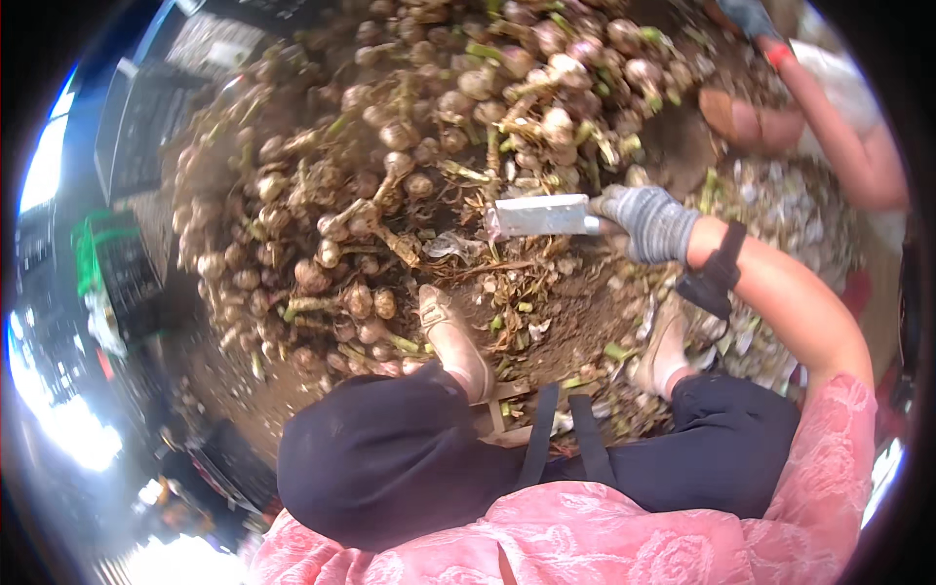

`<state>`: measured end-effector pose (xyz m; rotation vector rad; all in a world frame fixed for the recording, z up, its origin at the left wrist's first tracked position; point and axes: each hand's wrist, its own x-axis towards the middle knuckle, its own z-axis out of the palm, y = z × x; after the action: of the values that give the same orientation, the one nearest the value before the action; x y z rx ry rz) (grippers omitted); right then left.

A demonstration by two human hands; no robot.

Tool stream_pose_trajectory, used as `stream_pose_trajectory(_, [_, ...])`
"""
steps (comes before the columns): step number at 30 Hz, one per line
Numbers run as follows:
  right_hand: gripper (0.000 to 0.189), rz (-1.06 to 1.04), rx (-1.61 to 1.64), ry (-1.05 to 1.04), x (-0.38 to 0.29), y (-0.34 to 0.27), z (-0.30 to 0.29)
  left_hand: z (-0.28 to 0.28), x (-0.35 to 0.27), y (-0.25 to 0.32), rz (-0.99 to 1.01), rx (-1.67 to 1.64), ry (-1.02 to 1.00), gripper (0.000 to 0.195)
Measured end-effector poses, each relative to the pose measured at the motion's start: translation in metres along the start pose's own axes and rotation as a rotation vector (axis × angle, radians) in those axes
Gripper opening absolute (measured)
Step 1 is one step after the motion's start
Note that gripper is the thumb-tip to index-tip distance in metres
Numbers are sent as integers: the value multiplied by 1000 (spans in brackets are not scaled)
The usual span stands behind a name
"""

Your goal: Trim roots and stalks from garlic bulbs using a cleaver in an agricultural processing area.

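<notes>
My right hand (643, 219), in a grey knitted glove, grips the handle of a broad, flat metal blade (545, 215) like a cleaver. The blade points left, above dry stalks and skins on the soil. A large heap of garlic bulbs (395, 135), many with stems on, spreads ahead of me and to the left. Close to the blade's far end lies a thin, pale crumpled scrap (452, 247), which may be plastic or skin. My left hand is out of view.
My feet stand on bare soil (578, 307) littered with trimmings. Dark crates (139, 124) and a crate with green material (117, 274) stand at the left. A co-worker's gloved hand (746, 16) and bare foot (746, 124) are at upper right. Pale skins (779, 212) cover the ground at right.
</notes>
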<state>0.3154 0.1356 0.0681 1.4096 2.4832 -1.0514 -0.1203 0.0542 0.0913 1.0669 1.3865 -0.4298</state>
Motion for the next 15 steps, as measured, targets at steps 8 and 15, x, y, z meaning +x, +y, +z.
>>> stream_pose_trajectory(8, [26, 303, -65, -235, 7, -82, 23, -40, -5, -44, 64, -3, -38, 41])
stream_pose_trajectory(15, [28, 182, -398, -148, -1, -182, -38, -115, -45, -112, 125, -332, -25, 38])
